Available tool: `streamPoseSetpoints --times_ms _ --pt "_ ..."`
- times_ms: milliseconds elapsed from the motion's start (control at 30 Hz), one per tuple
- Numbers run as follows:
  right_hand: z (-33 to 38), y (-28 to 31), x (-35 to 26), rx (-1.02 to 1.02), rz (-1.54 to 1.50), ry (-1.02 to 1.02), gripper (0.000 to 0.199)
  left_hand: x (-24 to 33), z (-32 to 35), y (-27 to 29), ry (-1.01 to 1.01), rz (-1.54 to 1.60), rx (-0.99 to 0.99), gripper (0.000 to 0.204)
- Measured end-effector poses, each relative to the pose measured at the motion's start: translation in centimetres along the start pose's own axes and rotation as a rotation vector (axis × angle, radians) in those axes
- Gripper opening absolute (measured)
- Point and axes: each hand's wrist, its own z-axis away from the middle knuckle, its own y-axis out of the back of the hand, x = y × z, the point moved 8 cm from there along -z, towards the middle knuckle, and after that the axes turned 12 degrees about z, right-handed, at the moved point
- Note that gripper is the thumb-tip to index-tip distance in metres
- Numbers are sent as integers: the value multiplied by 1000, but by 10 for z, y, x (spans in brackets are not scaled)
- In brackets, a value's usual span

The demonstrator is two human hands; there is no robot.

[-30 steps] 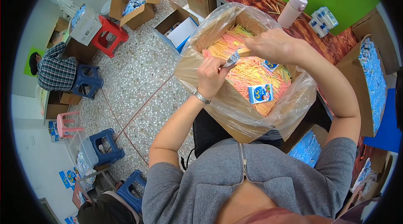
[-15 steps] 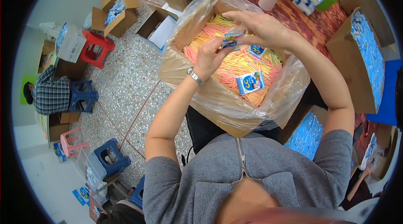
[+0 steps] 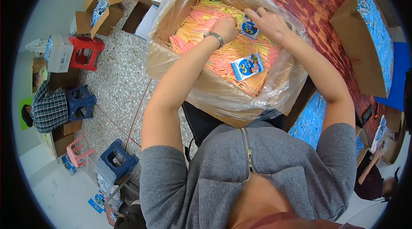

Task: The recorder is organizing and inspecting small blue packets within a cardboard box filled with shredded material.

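At the far left of the frame I see a seated person in a dark plaid shirt [image 3: 50, 111], and just above them a bright red plastic stool [image 3: 87, 53]. An open brown cardboard box [image 3: 81, 22] with blue-and-white packets in it sits at the upper left, while a dark blue plastic stool [image 3: 119, 158] stands on the speckled floor [image 3: 122, 96] toward the lower left. Upper centre is taken up by a big carton lined with clear plastic [image 3: 214, 103], filled with thin pink, yellow and orange sticks [image 3: 189, 31]. The left hand [image 3: 226, 28], a metal band at its wrist, is down among those sticks near the middle of the carton, fingers curled in; I cannot tell whether it has hold of anything. Next to it, a small blue-and-white printed packet [image 3: 249, 30] lies over the sticks, below the carton's far edge. A second blue-and-white packet [image 3: 247, 66] lies flat on the sticks, nearer the person's grey top [image 3: 214, 154]. The right hand [image 3: 271, 24] reaches in with bent, parted fingers at the first packet; whether they pinch it I cannot tell. Rightward stretches a red-brown marbled tabletop [image 3: 318, 8], then a tall brown carton [image 3: 358, 46] packed with blue packets at the upper right.
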Motion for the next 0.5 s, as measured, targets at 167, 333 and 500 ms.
streamPoseSetpoints --times_ms 167,333,500 --pt "37 -60 -35 -623 -22 439 45 49 42 -47 -205 -148 -566 40" --pt "44 -92 -55 -640 94 469 51 48 54 -54 -274 -238 -650 42" --pt "41 -87 -51 -756 -50 499 46 40 60 -47 -264 -233 -660 41"
